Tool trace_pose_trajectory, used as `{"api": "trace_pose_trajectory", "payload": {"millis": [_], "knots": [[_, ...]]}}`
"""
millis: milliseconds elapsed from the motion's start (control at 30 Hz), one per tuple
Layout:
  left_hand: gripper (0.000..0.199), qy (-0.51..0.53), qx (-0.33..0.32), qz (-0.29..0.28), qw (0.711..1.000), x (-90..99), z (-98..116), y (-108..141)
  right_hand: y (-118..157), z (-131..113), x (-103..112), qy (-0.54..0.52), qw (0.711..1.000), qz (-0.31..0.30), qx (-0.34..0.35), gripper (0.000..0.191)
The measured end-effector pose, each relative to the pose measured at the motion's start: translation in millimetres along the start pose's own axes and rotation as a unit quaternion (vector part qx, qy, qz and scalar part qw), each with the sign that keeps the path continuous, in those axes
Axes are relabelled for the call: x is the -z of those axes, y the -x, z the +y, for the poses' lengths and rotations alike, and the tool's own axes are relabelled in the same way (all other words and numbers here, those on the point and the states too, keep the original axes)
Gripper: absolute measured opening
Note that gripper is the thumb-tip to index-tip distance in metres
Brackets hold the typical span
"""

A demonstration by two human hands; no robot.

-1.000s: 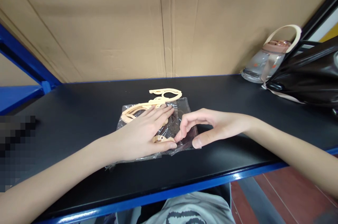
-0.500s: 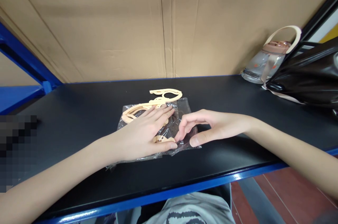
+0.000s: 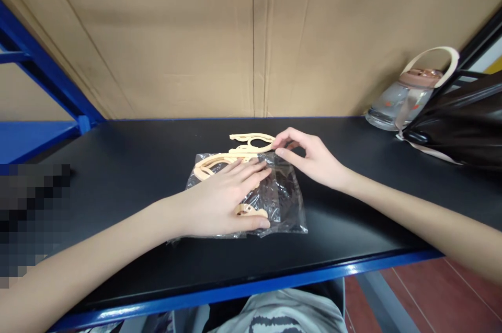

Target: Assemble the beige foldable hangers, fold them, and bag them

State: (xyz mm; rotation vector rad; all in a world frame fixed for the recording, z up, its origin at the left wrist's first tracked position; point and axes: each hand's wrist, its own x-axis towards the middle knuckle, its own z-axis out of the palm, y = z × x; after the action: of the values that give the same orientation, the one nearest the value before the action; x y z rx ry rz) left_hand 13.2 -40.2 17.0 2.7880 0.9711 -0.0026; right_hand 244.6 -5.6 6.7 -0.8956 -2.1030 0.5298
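Note:
My left hand [image 3: 223,202] lies flat with fingers spread, pressing on a clear plastic bag [image 3: 290,213]. Cream plastic pieces that look like folding clothes hangers lie under and around it. One curved piece [image 3: 251,210] shows by my left thumb, and a looped cream part [image 3: 212,163] rests at the bag's far left. Beyond the bag's far edge sticks out a cream folding hanger [image 3: 253,137] with a round loop. My right hand [image 3: 306,155] has its thumb and fingertips closed at the right end of this hanger. The left palm hides part of the bag and its contents.
The black tabletop [image 3: 137,165] has a blue front edge. Cardboard [image 3: 176,35] stands behind it. At the far right are a clear water bottle [image 3: 403,98] with a handle and a shiny black bag [image 3: 466,118]. A blue frame [image 3: 74,98] rises at the left.
My right hand has moved away from the bag's near right part to the hanger's right end, farther back, and its fingers have closed there. My left hand still presses on the bag.

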Motion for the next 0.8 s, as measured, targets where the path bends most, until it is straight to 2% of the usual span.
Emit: {"api": "trace_pose_trajectory", "payload": {"millis": [100, 200, 300, 400, 533, 700, 800], "knots": [[0.087, 0.008, -0.039, 0.001, 0.999, 1.2, 0, 1, -15, 13, -11, 0.079, 0.990, -0.074, 0.085, 0.034], [0.085, 0.018, -0.061, 0.017, 0.998, 1.9, 1, 1, -29, 24, -25, 0.115, 0.978, -0.133, 0.112, 0.042], [0.084, 0.029, -0.064, 0.024, 0.997, 1.8, 1, 1, -35, 31, -35, 0.121, 0.975, -0.150, 0.107, 0.043], [0.085, 0.029, -0.064, 0.017, 0.997, 1.5, 1, 1, -35, 36, -35, 0.114, 0.977, -0.153, 0.091, 0.044], [0.084, 0.027, -0.058, 0.010, 0.998, 0.8, 1, 1, -33, 42, -25, 0.125, 0.981, -0.137, 0.062, 0.044], [0.085, 0.038, -0.058, 0.011, 0.998, 0.1, 0, 2, -38, 48, -10, 0.236, 0.968, -0.083, 0.022, 0.047], [0.084, 0.038, -0.061, 0.012, 0.997, 0.7, 0, 2, -42, 54, -6, 0.250, 0.959, -0.134, -0.006, 0.062]]}}
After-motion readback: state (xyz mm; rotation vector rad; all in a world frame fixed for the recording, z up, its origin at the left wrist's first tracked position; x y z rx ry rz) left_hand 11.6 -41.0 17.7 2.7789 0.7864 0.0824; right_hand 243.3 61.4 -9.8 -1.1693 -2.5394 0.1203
